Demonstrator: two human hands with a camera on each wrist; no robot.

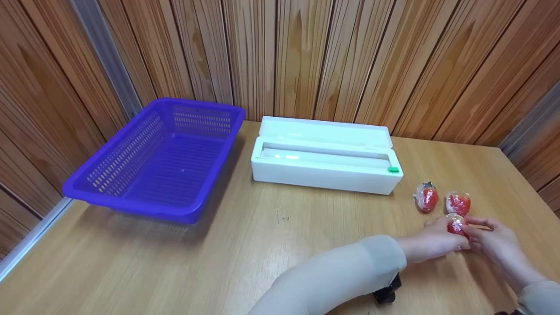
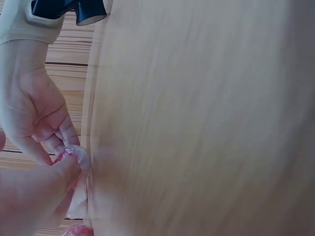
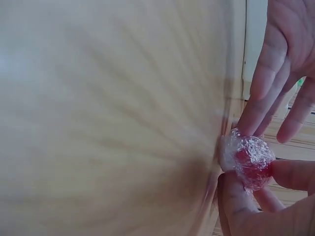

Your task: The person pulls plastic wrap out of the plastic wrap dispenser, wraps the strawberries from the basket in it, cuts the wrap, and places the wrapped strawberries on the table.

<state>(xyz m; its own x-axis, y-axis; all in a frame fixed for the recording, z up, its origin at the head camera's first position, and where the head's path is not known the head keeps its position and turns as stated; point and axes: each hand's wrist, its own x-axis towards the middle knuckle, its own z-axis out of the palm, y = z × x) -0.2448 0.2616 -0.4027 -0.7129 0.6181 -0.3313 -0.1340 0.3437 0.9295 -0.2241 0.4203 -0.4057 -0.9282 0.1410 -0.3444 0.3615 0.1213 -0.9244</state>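
A strawberry wrapped in clear film [image 1: 456,224] sits between both hands at the right of the table. My right hand [image 1: 498,240] pinches it between thumb and fingers, plain in the right wrist view. From the other side my left hand [image 1: 437,244] holds it; in the left wrist view a digit presses on the crinkled film [image 2: 78,199]. Just beyond the hands lie two more film-wrapped strawberries: one with green leaves showing [image 1: 426,197], the other [image 1: 458,203] right behind the held one.
A white cling film dispenser [image 1: 321,177] stands with its lid raised, a green slider [image 1: 393,169] on its front right edge. To the left is a purple plastic basket [image 1: 199,205] with slotted sides. Wood-panelled walls [image 1: 302,57] border the table [image 1: 245,262].
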